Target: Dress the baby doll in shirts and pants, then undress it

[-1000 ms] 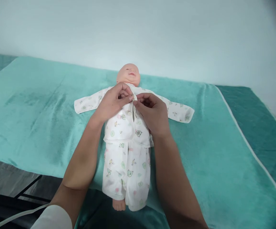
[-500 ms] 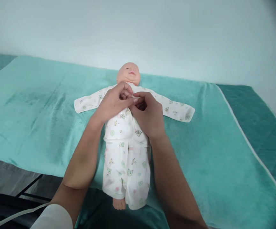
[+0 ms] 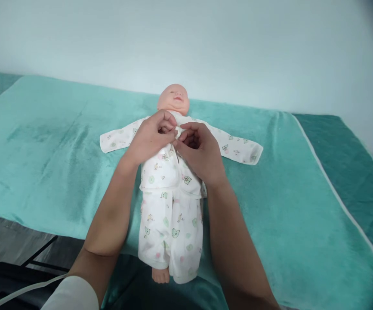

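Note:
A baby doll (image 3: 173, 98) lies on its back, head away from me, its arms spread to both sides. It wears a white printed baby shirt (image 3: 160, 172) and matching pants (image 3: 171, 232); one bare foot shows below the left pant leg. Over the chest, my left hand (image 3: 155, 135) pinches the front edge of the shirt. Facing it, my right hand (image 3: 202, 148) pinches the other side of the shirt front, thumb and forefinger together. A small fold of cloth shows between my fingertips. Any fastener there is too small to make out.
A teal velvety blanket (image 3: 60, 163) covers the table, with a darker quilted cover (image 3: 344, 172) under it at the right. Behind stands a pale wall (image 3: 186, 43). A black object (image 3: 5, 284) and a pale tube (image 3: 28, 288) are at lower left.
My fingertips have drawn slightly apart, and a bit of the white shirt cloth now shows between them. The doll lies in the same place.

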Motion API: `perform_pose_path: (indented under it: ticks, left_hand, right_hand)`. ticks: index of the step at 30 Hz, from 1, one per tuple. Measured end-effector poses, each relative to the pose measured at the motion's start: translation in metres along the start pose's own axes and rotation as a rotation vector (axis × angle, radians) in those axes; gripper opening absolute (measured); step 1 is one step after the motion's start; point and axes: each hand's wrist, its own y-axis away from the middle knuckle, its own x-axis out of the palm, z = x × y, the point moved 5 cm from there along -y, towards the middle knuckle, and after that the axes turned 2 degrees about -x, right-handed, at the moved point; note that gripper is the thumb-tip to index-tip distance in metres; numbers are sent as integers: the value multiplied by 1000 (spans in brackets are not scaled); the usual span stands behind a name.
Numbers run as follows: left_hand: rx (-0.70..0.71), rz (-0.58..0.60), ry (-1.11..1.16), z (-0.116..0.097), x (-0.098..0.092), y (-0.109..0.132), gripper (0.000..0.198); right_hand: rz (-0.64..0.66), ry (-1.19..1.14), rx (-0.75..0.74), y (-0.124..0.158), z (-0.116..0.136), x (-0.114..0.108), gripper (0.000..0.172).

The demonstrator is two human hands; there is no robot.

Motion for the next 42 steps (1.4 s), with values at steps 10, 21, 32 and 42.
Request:
perform_pose_path:
  ticks: [10, 21, 32, 42]
  left_hand:
    - [21, 73, 115, 8, -5, -2, 12]
    - [40, 117, 185, 8, -2, -4, 9]
    - [44, 115, 98, 3, 0, -3, 7]
    - [-24, 152, 159, 2, 0, -2, 9]
  right_hand:
    - [-58, 16, 8, -3, -4, -6, 14]
    - [-69, -34, 38, -3, -5, -5, 12]
    - [-40, -77, 56, -4, -6, -4, 10]
    - [-18, -71, 62, -5, -7, -4, 14]
